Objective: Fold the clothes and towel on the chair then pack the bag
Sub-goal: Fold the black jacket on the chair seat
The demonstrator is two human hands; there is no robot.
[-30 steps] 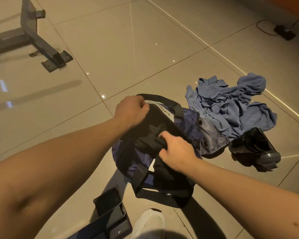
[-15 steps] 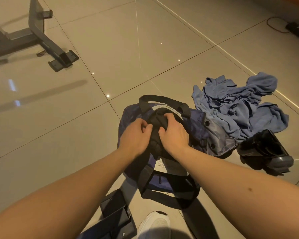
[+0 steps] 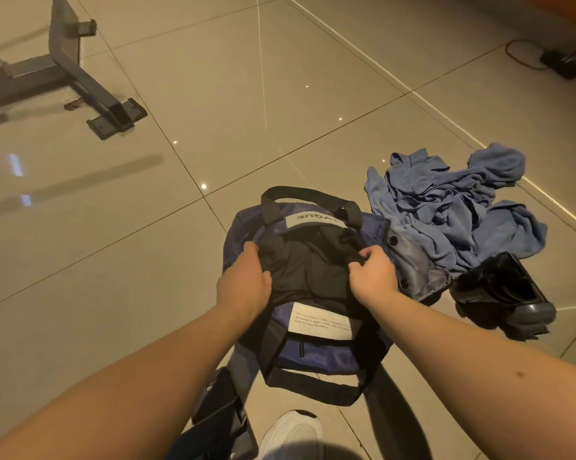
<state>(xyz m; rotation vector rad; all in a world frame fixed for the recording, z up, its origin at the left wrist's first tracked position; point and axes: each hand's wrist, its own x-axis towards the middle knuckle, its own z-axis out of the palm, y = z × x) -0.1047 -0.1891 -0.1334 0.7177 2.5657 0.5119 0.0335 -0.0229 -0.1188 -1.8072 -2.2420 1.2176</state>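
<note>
Navy fabric bag with black strap handles (image 3: 316,356): stood open on glossy grey floor tiles (image 3: 147,260), just beside crumpled blue cloth (image 3: 446,210). Held black cloth garment (image 3: 310,263) inside the opening. Gripped at its left edge by left hand (image 3: 243,287), pinched at its right edge by right hand (image 3: 374,277), both with curled fingers.

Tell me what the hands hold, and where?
Both hold the black cloth in the bag's opening: left hand grips its left edge, right hand its right edge.
</note>
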